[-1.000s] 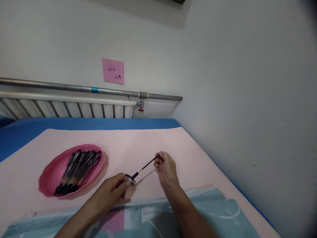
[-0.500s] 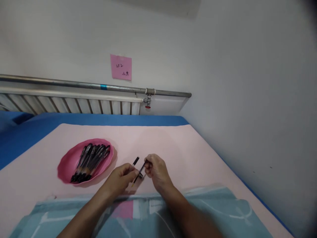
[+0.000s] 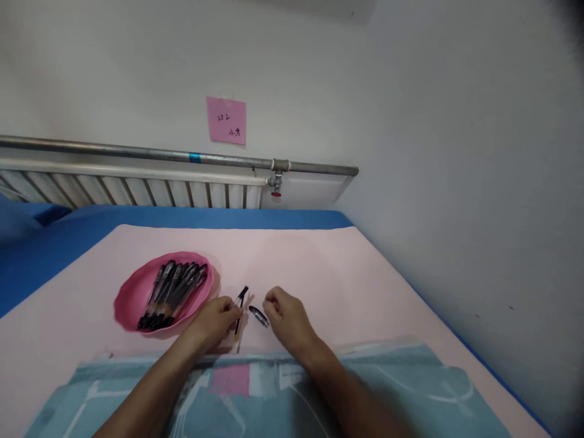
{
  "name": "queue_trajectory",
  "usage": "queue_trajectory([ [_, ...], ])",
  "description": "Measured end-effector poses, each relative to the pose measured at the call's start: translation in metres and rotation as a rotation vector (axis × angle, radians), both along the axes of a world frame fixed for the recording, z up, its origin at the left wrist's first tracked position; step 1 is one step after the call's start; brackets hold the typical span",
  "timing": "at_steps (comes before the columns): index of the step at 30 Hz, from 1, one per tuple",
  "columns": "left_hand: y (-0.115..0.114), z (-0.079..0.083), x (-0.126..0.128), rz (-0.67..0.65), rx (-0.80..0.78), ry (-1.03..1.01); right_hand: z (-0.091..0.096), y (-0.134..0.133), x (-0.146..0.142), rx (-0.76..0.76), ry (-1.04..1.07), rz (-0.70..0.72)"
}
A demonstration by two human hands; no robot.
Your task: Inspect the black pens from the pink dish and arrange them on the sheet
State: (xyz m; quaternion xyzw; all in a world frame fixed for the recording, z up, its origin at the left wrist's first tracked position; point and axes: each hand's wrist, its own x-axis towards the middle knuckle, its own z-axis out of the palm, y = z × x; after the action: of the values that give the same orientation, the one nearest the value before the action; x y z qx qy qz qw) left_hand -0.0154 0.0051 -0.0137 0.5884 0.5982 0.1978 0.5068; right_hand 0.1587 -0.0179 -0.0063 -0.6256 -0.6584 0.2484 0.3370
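Note:
My left hand [image 3: 219, 320] is closed in a pinch on a clear pen barrel [image 3: 239, 299] and a thin dark ink refill [image 3: 236, 330]. The refill's yellowish end points down toward me; a black end points away. On the pink surface between my hands lies a black pen cap [image 3: 259, 316] with a clip. My right hand [image 3: 288, 321] is just to the right of the cap, its fingers curled closed. Whatever is inside those fingers, if anything, is hidden. Left of my left hand, a pink bowl [image 3: 126, 304] holds several black pens [image 3: 176, 292].
A pale pink mat [image 3: 319, 261] covers the blue table [image 3: 274, 219]. Teal patterned cloth [image 3: 396, 389] lies along the near edge. Beyond are a white radiator [image 3: 196, 193], a metal pipe [image 3: 155, 153] and a pink note [image 3: 227, 120] on the wall.
My right hand has let go of the refill, which now stays in my left hand. My hands have moved apart, and the cap between them shows more fully.

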Motion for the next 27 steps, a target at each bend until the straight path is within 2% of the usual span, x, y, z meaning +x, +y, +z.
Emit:
queue_trajectory([
  [3, 0.003, 0.002, 0.001, -0.005, 0.042, 0.102, -0.007, -0.005, -0.007, 0.016, -0.225, 0.098],
  [5, 0.005, 0.003, 0.001, -0.017, 0.084, 0.167, -0.011, -0.007, -0.011, 0.007, -0.266, 0.131],
  [10, 0.007, 0.0, 0.001, -0.053, 0.124, 0.264, -0.016, -0.005, -0.018, -0.032, -0.159, 0.209],
  [15, 0.006, 0.002, 0.003, -0.078, 0.134, 0.312, -0.018, -0.005, -0.021, -0.014, -0.109, 0.225],
  [21, 0.001, 0.006, 0.001, -0.101, 0.107, 0.318, -0.018, -0.005, -0.024, 0.014, -0.112, 0.255],
  [27, -0.003, 0.012, -0.004, -0.094, 0.045, 0.302, -0.017, 0.008, -0.031, 0.014, -0.112, 0.29],
])
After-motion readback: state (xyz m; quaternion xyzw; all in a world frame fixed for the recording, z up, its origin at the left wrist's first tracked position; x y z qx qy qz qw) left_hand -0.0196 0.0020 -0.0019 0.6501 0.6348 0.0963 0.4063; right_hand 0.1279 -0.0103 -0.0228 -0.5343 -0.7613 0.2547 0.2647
